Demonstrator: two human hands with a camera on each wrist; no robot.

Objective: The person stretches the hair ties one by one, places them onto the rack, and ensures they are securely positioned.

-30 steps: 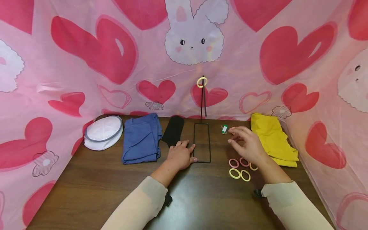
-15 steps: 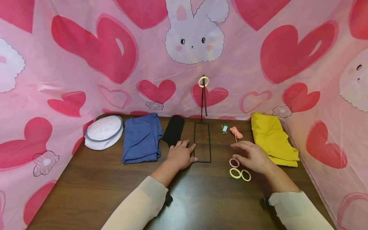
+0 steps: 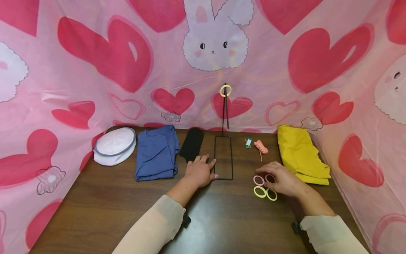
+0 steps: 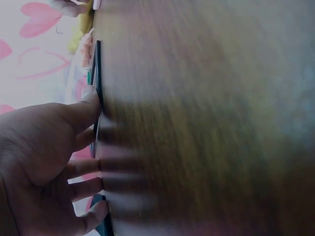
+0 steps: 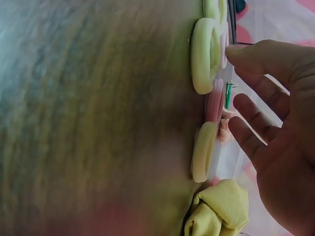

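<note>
Pink and yellow hair rings (image 3: 264,187) lie on the dark table (image 3: 104,211) in the head view. The right hand (image 3: 282,180) rests over them, fingers relaxed, gripping nothing. The left hand (image 3: 199,171) lies flat, touching the black wire stand (image 3: 223,157).

Left wrist view: straight fingers (image 4: 81,110) press the stand frame (image 4: 97,73).

Right wrist view: spread fingers (image 5: 256,93) hover just beside the rings (image 5: 206,56).

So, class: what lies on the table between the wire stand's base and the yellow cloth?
In the head view: hair ties, the right hand, a green clip, a pink cord.
</note>
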